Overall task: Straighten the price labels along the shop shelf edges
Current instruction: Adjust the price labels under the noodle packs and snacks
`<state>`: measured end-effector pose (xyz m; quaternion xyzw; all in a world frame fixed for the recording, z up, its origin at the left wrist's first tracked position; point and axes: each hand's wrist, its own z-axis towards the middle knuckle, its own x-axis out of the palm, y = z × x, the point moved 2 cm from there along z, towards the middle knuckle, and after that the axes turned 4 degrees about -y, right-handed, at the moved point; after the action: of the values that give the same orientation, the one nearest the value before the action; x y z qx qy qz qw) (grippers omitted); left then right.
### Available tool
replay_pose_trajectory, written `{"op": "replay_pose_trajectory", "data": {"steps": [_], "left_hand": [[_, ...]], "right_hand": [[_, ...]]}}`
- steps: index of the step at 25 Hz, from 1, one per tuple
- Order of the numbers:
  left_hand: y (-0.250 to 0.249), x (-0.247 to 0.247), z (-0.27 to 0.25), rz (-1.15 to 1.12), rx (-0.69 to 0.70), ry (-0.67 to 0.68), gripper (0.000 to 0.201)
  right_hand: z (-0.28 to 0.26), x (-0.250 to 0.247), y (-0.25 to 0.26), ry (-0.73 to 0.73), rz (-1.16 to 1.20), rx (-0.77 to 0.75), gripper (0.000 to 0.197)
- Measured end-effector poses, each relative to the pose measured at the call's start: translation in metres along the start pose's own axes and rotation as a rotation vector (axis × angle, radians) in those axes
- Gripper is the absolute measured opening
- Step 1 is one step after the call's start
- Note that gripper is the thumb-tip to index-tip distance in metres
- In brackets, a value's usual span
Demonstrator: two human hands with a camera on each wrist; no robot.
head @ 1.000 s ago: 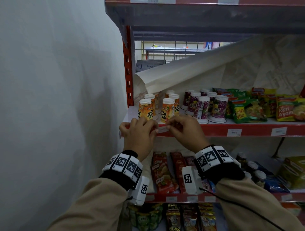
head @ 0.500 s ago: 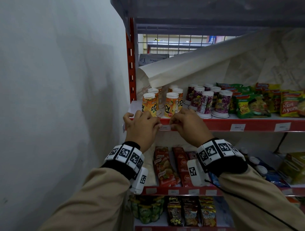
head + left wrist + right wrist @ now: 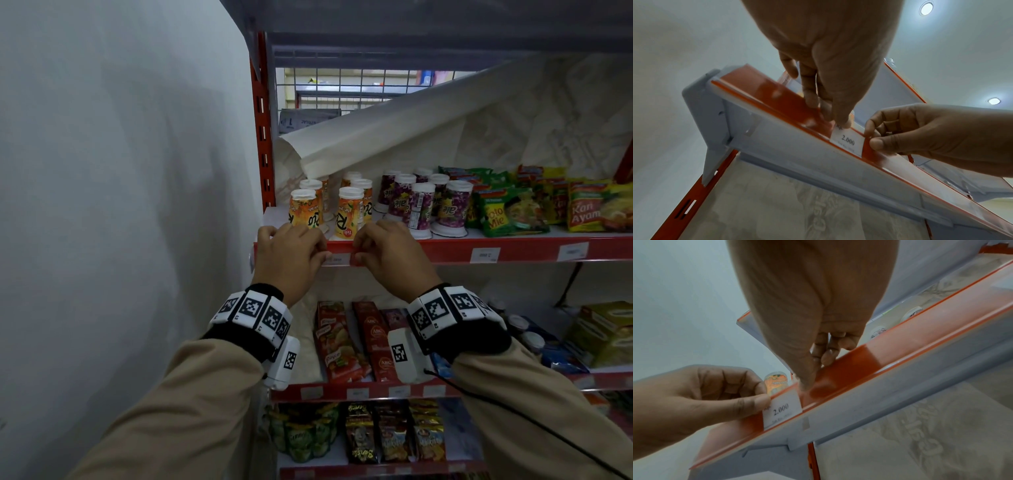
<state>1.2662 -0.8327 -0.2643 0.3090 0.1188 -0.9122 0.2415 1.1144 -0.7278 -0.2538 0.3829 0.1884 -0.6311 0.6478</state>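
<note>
Price label: a small white slip (image 3: 846, 141) printed "2.000" sits in the clear strip along the red shelf edge (image 3: 445, 249), near the shelf's left end, between the two hands.
Left hand: the left hand (image 3: 291, 253) rests on the strip just left of the slip; its thumb tip presses the slip's upper left corner and its fingers are curled over the top of the edge.
Right hand: the right hand (image 3: 390, 253) pinches the strip at the slip's right border, thumb in front and fingers curled over the top.
Label position: from both wrist views the slip lies flat in the strip, its sides square to the edge; the small print under the number is too blurred to read.
Other labels: two more white labels (image 3: 484, 255) sit farther right on the same edge, well apart from the hands.
Shelf goods: orange cups (image 3: 349, 212) stand right behind the hands, purple cups (image 3: 421, 209) beside them, noodle packets (image 3: 507, 212) farther right.
Backing: a white paper sheet (image 3: 411, 137) droops down behind the goods.
Below: red sachets (image 3: 339, 339) fill the next shelf down.
</note>
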Motion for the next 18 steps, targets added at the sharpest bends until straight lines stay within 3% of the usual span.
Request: {"op": "replay_pose_trajectory", "data": {"steps": [8, 18], "left_hand": [[-0.018, -0.004, 0.008, 0.026, 0.053, 0.0, 0.025], [-0.13, 0.046, 0.043, -0.026, 0.207, 0.171, 0.04]], "right_hand": [[-0.014, -0.021, -0.028, -0.086, -0.173, -0.013, 0.023], [-0.033, -0.086, -0.118, -0.038, -0.29, 0.106, 0.025]]}}
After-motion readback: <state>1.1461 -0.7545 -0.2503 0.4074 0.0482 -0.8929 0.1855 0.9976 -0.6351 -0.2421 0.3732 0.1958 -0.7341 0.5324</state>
